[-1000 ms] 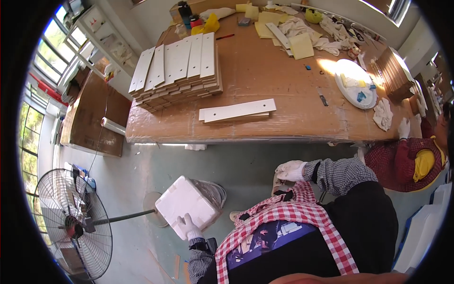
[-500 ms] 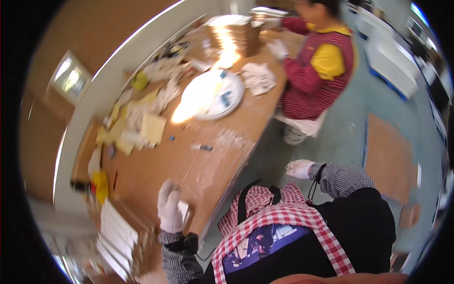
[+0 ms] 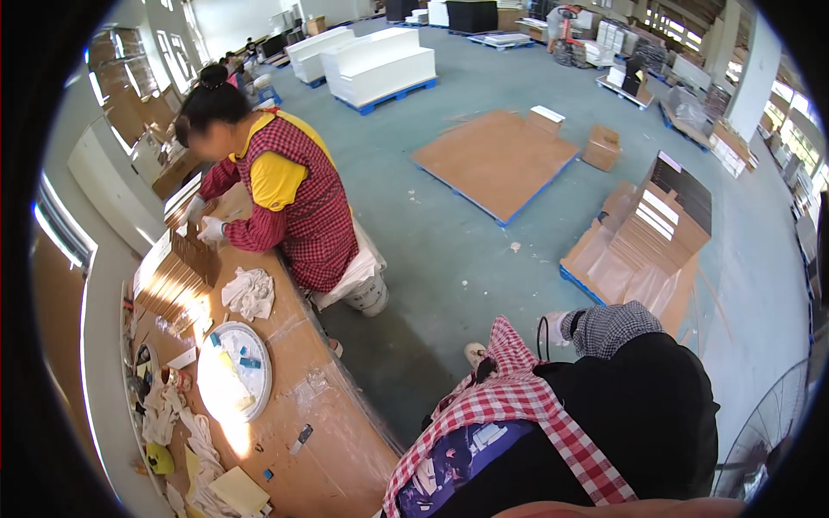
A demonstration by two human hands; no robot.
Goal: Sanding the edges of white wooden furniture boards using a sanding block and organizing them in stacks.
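Hands first: right hand (image 3: 559, 325), white-gloved, sits at the end of a checked sleeve, low by the hip and over bare floor (image 3: 449, 250). It is too small to tell if it is spread or closed, and nothing shows in it. Left hand is out of view, so its state is unknown. The nearest work thing is the worktop (image 3: 345, 449), at the person's left and well apart from the right hand.

Risks, judged from this:
- The body is turned away from the worktop, so a blind swing back could clip the small dark tool (image 3: 300, 437) lying near its edge and knock it off.
- The standing fan (image 3: 764, 445) is close at the right rear. A backward step could bump it.
- The round white tray (image 3: 237, 371) is washed out by sun glare, so its contents are hard to read and a grab there could miss.
- Rags (image 3: 249, 293) lie loose beside the tray and could drag small parts.
- A white bucket (image 3: 367, 293) stands on the floor by the co-worker (image 3: 289, 198), a trip hazard in the aisle.
- Farther off, the co-worker's gloved hands are on a brown panel stack (image 3: 177, 272). Crowding that end could topple it.
- A flat brown pallet board (image 3: 496, 160) lies on the open floor beyond, with a low edge to catch a foot.
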